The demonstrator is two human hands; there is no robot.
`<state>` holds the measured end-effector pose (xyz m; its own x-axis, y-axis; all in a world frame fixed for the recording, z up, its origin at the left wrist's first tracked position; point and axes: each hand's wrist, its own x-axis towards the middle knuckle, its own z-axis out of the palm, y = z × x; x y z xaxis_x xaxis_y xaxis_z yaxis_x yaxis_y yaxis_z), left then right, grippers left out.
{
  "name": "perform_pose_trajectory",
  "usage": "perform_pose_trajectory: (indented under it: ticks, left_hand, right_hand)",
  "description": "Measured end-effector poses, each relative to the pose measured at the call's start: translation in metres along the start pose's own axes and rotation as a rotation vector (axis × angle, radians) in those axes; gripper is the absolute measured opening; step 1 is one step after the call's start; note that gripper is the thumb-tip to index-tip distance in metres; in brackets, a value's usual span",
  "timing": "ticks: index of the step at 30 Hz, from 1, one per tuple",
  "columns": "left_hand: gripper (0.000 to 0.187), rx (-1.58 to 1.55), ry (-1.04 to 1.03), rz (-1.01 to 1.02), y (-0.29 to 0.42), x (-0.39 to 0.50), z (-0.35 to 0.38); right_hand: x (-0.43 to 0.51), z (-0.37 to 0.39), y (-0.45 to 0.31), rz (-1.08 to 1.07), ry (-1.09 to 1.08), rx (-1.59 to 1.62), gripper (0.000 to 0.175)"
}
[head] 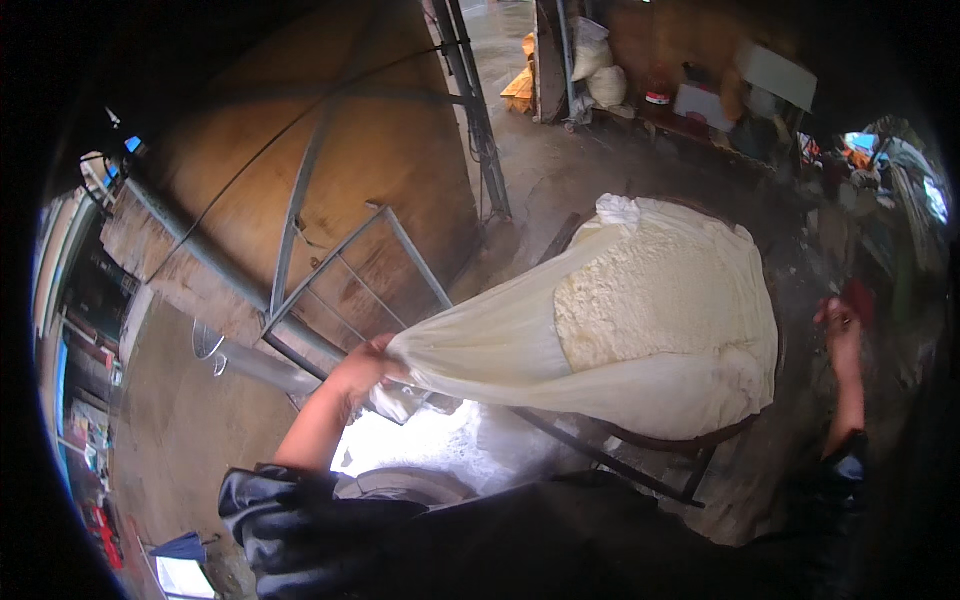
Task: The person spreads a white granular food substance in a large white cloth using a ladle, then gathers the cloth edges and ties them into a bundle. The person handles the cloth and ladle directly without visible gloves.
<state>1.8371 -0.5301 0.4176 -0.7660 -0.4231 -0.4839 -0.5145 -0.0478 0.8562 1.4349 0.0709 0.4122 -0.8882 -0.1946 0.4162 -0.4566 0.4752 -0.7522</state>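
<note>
My left hand (pixel 367 369) grips a gathered corner of a pale cloth (pixel 487 337), drawn taut toward the left. The rest of the cloth lines a round, dark-rimmed holder (pixel 679 444) that rests on a dark frame (pixel 607 457). On the cloth lies a broad, crumbly, cream-coloured mass (pixel 645 292) that looks like curd. Another bunched cloth corner (pixel 619 210) sits at the far edge. Apart from the cloth, off to its right, my right hand (pixel 841 319) has its fingers curled. A dark red thing (pixel 861 301) shows beside those fingers; whether they hold it is unclear.
A metal rack (pixel 330 259) and a large tan panel (pixel 352 165) stand on the left. Below them is a metal cylinder (pixel 262 367). White glare (pixel 435 442) lies below the cloth. Filled sacks (pixel 604 75) lean at the back, with mixed goods (pixel 705 105) beside them.
</note>
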Motion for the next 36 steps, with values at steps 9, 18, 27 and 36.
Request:
perform_pose_trajectory:
  ticks: [9,18,27,36]
  left_hand:
    - [0.051,-0.554,-0.466,0.067,0.050,-0.028,0.053]
    - [0.036,-0.351,-0.205,0.087,0.088,-0.029,0.109]
    - [0.035,-0.127,-0.191,0.178,0.110,-0.024,0.144]
    - [0.034,-0.355,-0.195,0.215,0.116,-0.028,0.127]
  right_hand:
    - [-0.058,0.000,-0.197,0.209,-0.223,0.185,0.056]
    - [-0.092,0.012,-0.276,0.097,-0.290,0.559,0.035]
    - [-0.106,0.056,-0.278,0.174,-0.371,0.887,0.016]
    - [-0.084,0.113,-0.220,-0.025,-0.270,0.247,0.027]
